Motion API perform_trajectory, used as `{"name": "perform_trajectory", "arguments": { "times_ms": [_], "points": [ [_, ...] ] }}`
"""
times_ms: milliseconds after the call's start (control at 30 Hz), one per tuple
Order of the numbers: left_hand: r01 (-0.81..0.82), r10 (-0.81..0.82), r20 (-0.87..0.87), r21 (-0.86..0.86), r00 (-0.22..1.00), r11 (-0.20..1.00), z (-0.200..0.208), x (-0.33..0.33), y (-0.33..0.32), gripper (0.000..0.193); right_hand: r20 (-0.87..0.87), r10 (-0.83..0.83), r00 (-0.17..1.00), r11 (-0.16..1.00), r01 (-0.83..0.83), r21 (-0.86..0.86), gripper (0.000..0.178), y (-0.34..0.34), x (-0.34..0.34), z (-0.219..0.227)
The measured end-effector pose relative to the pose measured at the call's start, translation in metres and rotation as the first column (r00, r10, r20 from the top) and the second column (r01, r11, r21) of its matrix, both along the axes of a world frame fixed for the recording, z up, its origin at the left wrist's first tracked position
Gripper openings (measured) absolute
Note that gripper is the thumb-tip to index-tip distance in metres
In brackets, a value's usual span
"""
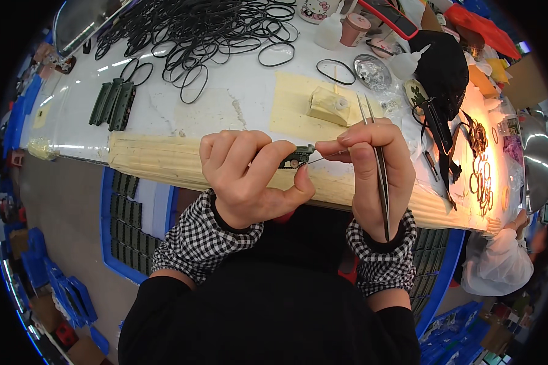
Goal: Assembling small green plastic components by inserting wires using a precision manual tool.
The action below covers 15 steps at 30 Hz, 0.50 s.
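- The left hand [243, 179] grasps the green piece [294, 159] between the forefinger and the thumb.
- This green piece is small and dark, with a round part like a wheel; it is in the air, over the near edge of the table [158, 91], between the two hands.
- The right hand [380, 167] grasps the tweezers [381, 176], which lie along the palm with the two points toward the far side and apart from each other.
- The fingertips of the right hand are at the right end of the green piece; whether they also pinch it, I cannot tell.
- On the far left of the table lie some green strips [112, 103], side by side.
- Farther away, a large heap of black bands [207, 30] is spread.
- Beyond the right hand, a yellow block [329, 106] sits on a yellow sheet [289, 91]; behind it are a metal dish [371, 72], a bottle [329, 31] and a cup [354, 29].
- Below the table, on the left, a blue tray [106, 228] holds rows of green parts [126, 212].
- At the right edge, another person [499, 267] wears a white sleeve.
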<state>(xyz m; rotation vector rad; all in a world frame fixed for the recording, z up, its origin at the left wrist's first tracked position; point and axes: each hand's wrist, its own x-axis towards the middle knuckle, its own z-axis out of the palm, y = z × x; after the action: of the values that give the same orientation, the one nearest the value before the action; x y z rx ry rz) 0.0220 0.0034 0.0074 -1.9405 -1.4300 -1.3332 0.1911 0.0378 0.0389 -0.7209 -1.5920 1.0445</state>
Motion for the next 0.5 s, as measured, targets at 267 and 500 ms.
{"name": "perform_trajectory", "arguments": {
  "times_ms": [267, 500],
  "points": [
    [-0.001, 0.001, 0.003, -0.008, 1.0, 1.0, 0.0006, -0.0007, -0.0004, 0.026, 0.136, -0.054, 0.989, 0.989, 0.034, 0.144, 0.002, 0.0025, 0.0006, -0.001],
    [-0.012, 0.012, 0.008, -0.015, 1.0, 1.0, 0.0001, -0.0013, -0.0017, 0.025, 0.098, -0.027, 0.995, 0.992, 0.014, 0.128, 0.003, 0.0025, -0.0001, -0.0041]
  ]
}}
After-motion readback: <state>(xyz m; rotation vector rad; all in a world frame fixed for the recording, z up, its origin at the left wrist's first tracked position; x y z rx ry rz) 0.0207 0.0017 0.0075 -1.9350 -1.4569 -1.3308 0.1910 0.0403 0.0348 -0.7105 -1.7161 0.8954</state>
